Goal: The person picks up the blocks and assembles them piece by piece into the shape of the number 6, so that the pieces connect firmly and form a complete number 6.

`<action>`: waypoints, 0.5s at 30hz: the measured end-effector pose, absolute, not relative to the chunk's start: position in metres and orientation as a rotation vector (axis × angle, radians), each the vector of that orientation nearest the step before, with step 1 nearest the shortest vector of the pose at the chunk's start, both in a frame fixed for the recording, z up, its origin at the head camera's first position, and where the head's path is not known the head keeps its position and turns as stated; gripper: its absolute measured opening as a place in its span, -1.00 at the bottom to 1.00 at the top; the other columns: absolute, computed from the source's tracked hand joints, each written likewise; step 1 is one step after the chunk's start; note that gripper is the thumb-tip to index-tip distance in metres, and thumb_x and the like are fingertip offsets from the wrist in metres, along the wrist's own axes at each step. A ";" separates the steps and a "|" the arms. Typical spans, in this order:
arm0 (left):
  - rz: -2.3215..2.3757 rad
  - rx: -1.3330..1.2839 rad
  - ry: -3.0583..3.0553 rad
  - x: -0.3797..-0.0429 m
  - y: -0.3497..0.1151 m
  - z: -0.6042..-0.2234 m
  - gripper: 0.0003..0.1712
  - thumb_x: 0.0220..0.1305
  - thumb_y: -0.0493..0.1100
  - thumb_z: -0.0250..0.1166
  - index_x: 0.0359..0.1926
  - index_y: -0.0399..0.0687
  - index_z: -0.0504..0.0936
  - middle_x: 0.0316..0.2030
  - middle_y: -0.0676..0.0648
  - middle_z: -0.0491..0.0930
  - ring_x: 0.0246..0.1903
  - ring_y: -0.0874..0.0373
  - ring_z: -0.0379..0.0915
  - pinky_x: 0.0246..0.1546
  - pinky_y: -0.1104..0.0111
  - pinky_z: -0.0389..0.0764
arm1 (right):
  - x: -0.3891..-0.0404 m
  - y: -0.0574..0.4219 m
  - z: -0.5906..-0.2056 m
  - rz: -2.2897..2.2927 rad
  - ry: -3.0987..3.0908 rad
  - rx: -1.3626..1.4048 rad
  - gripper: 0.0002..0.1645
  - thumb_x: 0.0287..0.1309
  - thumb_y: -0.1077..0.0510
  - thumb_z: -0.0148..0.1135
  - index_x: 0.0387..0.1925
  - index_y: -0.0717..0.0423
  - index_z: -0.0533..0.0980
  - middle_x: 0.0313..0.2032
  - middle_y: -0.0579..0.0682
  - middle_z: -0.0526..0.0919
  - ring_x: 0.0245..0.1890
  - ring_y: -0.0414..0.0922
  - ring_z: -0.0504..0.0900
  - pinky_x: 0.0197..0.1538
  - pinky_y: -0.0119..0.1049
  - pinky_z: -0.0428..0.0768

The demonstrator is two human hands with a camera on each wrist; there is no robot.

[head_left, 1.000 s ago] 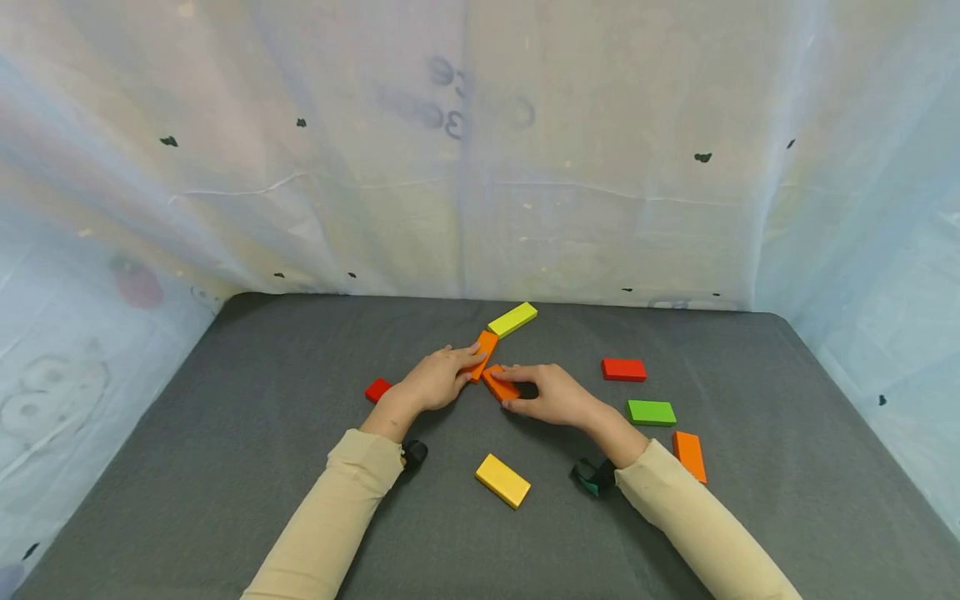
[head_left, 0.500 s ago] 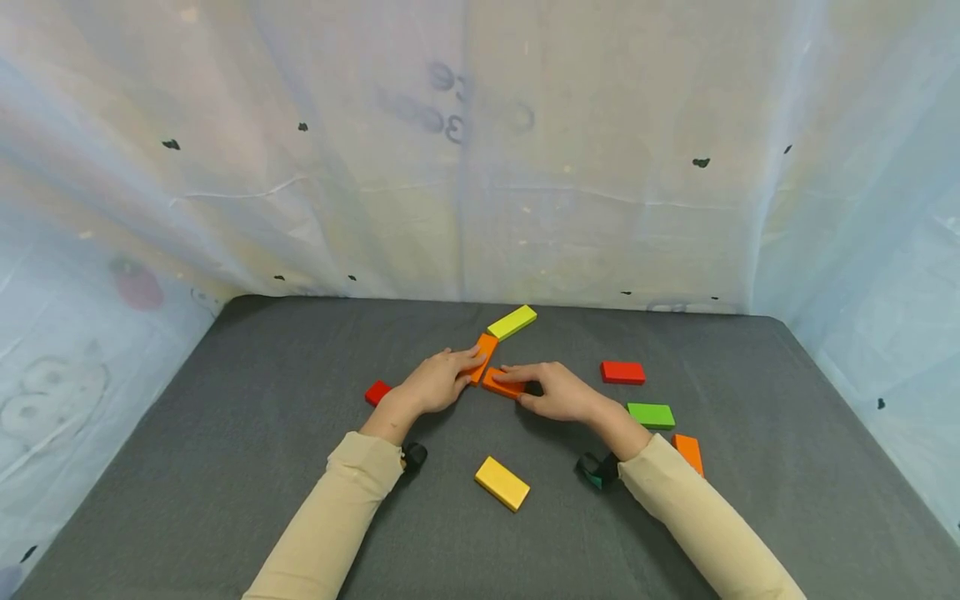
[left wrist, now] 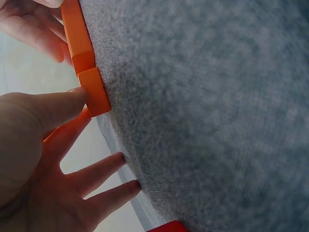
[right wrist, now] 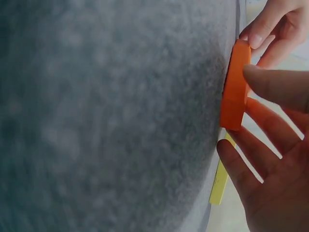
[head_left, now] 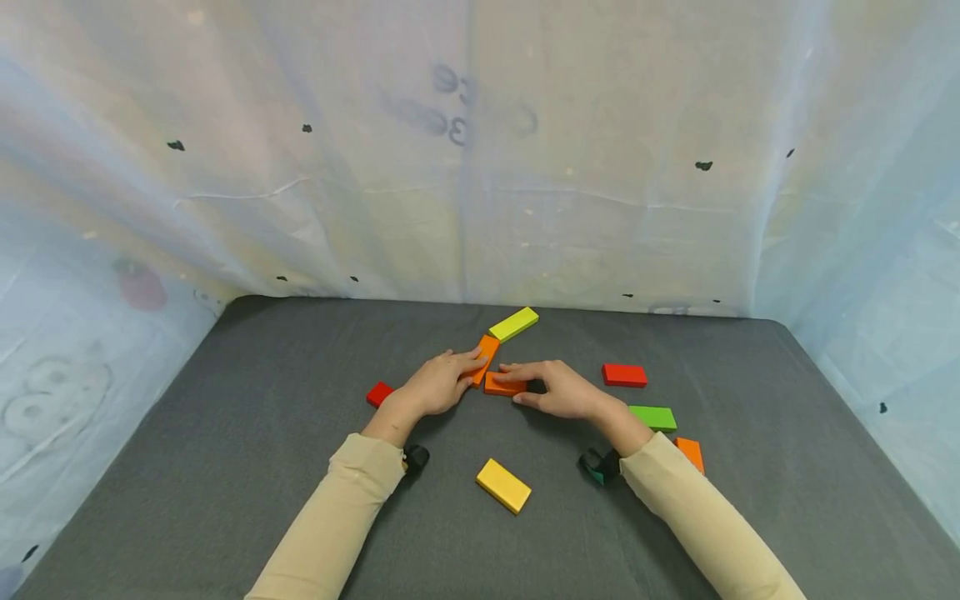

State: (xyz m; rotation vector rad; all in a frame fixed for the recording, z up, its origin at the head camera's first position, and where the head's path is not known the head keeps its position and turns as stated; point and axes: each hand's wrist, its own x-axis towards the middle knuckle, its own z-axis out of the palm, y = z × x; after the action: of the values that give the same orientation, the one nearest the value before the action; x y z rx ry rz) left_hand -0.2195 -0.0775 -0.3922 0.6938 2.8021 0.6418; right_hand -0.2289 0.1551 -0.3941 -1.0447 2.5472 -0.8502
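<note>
Near the middle of the grey cloth, my left hand point(head_left: 438, 382) holds a flat orange block point(head_left: 488, 347) that slants away toward the back. In the left wrist view its thumb presses the near end of this block point(left wrist: 96, 92). My right hand point(head_left: 558, 390) pinches a second orange block point(head_left: 495, 383), which lies sideways, its left end right at the first block's near end. The right wrist view shows the thumb on this second block point(right wrist: 235, 87), with fingers behind it. A yellow-green block point(head_left: 514, 324) lies at the slanted block's far end.
A red block point(head_left: 378, 393) lies partly behind the left wrist. On the right are another red block point(head_left: 624, 375), a green block point(head_left: 654, 418) and a third orange block point(head_left: 691, 452), partly covered by the right sleeve. A yellow block point(head_left: 504, 486) lies between the forearms.
My right hand has turned the second orange block from a slant to lying sideways, its right end swinging away from me. The left hand and its block have stayed put.
</note>
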 end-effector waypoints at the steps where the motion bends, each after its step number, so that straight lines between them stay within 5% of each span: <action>1: 0.642 0.696 2.802 -0.219 -0.078 -0.392 -0.46 0.42 -0.22 0.10 0.39 0.00 0.32 0.43 -0.07 0.18 0.38 -0.31 0.07 0.36 -0.12 0.16 | -0.229 0.155 -0.395 -0.858 2.548 -1.052 -0.48 0.24 0.25 0.22 0.25 0.06 0.47 0.29 0.07 0.43 0.33 0.05 0.37 0.29 0.05 0.41; 15: 0.650 0.721 2.801 -0.220 -0.078 -0.393 -0.47 0.42 -0.23 0.10 0.38 -0.02 0.33 0.42 -0.07 0.18 0.38 -0.29 0.07 0.36 -0.10 0.18 | -0.238 0.151 -0.392 -0.836 2.543 -1.068 -0.47 0.21 0.43 0.15 0.18 0.04 0.53 0.25 0.07 0.47 0.27 0.07 0.43 0.20 -0.02 0.52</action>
State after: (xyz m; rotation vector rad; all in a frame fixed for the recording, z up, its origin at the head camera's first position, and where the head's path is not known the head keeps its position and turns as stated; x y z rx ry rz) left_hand -0.2203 -0.0784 -0.3929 0.7207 2.8011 0.6504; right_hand -0.2384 0.1512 -0.3924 -1.0684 2.5426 -0.8360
